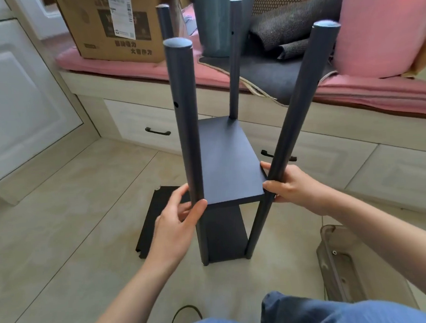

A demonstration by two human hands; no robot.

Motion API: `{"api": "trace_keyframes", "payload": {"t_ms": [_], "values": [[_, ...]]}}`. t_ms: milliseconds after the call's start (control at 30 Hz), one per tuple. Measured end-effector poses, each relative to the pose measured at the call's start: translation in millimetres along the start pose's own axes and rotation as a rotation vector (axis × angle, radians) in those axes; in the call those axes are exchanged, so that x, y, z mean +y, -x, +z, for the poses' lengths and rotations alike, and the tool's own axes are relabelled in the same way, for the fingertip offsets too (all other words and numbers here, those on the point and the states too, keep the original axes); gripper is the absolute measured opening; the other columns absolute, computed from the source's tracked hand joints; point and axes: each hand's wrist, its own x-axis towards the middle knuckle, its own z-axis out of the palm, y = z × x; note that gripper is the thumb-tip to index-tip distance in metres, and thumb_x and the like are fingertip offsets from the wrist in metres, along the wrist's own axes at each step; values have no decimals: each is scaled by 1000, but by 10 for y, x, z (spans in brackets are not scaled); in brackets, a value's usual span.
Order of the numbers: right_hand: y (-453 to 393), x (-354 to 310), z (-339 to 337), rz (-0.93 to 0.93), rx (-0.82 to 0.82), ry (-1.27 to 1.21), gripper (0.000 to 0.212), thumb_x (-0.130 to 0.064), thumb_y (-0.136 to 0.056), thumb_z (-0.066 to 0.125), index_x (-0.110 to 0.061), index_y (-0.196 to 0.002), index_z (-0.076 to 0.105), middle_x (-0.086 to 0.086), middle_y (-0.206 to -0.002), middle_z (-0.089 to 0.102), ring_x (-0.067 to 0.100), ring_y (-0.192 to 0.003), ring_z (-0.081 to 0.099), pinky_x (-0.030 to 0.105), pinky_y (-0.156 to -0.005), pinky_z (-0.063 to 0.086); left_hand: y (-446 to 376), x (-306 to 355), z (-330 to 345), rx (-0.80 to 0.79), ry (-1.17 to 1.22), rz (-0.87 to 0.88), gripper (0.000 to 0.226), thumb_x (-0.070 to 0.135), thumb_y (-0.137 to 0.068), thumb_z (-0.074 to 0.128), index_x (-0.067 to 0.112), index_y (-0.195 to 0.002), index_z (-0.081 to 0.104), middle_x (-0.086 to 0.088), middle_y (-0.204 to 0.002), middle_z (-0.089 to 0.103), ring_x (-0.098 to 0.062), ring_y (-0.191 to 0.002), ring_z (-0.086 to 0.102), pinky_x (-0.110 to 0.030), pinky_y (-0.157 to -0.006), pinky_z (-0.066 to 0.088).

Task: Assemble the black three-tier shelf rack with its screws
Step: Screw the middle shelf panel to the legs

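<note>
The black shelf rack (222,175) stands upright on the tiled floor (68,193), just in front of the person's knees. Four dark round poles rise from it: the near-left pole (184,128), the near-right pole (296,122), the far-right pole (235,61) and the far-left pole (165,23). Two boards are in place between them: the middle shelf (228,160) at hand height and the bottom shelf (223,232) close to the floor. A small hole shows in the side of the near-left pole, above the middle shelf.

The left hand (178,222) is curled round the near-left pole at the front left corner of the middle shelf, thumb across the front of the pole. The right hand (289,184) grips the near-right pole at the shelf's front right corner, fingers wrapped on either side of it.

A loose black board (153,218) lies flat on the floor just left of the rack, partly behind the left hand.

Beyond the rack is a low drawer unit topped with a pink cushion (133,69). On it sits a cardboard box (116,25) with a white shipping label and printed Chinese characters, too blurred to read. Beside the box are a grey bin (220,20) and dark mesh fabric (296,26). A beige bag (345,260) lies on the floor at the right.
</note>
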Motion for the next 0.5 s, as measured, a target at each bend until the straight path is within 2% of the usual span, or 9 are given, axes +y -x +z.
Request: {"api": "trace_keyframes", "payload": {"t_ms": [67,133,200,267,333,367,400,433,500], "values": [[-95,-1,-49,9,11,-33,28,-14,-96,57,-13,-124,56,22,-123,57,36,-109,59,33,-85,57,-38,-16,64,-1,-15,11,53,62,-82,66,46,-132,57,21,-108,73,6,-105,65,-27,-95,53],[-178,30,-103,3,48,-40,40,-21,-97,59,-25,-136,55,9,-116,65,22,-105,64,28,-85,58,-85,-22,119,7,-32,26,49,44,-86,75,43,-132,59,21,-103,75,3,-100,69,-30,-94,56],[-245,60,-172,-1,152,-3,46,-29,-96,63,-18,-139,55,-1,-121,65,15,-109,63,32,-93,54,-113,-14,191,-37,-31,48,51,33,-86,80,50,-129,59,27,-97,74,5,-96,70,-21,-89,56],[-288,86,-236,5,305,32,36,-32,-93,66,-13,-123,65,0,-120,67,19,-110,63,40,-99,52,-131,13,302,-91,-29,83,57,25,-85,82,65,-116,55,36,-93,71,10,-94,69,-11,-84,54],[-277,97,-270,19,443,61,31,-35,-91,69,-8,-107,68,5,-105,71,26,-102,65,41,-90,55,-142,40,435,-118,-16,106,62,22,-84,83,67,-115,53,34,-92,72,11,-94,69,-6,-82,52],[-243,103,-278,29,491,81,32,-38,-91,69,-9,-104,66,3,-101,70,25,-100,65,35,-82,55,-145,48,499,-128,-8,114,62,23,-83,83,62,-122,55,32,-92,73,11,-94,69,-6,-81,50],[-188,117,-279,37,527,101,32,-41,-91,68,-14,-106,63,-1,-103,68,23,-102,64,29,-77,53,-149,57,555,-137,2,116,62,24,-83,83,55,-130,55,30,-93,73,11,-94,68,-4,-80,48],[-117,147,-274,44,561,122,35,-42,-91,67,-17,-114,60,-4,-111,65,20,-108,62,28,-79,52,-150,71,596,-144,14,117,64,25,-83,82,50,-135,55,30,-94,72,11,-95,68,-2,-79,47],[59,215,-254,54,648,178,48,-37,-92,67,-16,-132,49,0,-132,56,20,-122,53,36,-94,49,-152,69,644,-156,21,118,64,28,-85,80,52,-137,51,32,-94,71,14,-96,65,2,-75,44]]}}
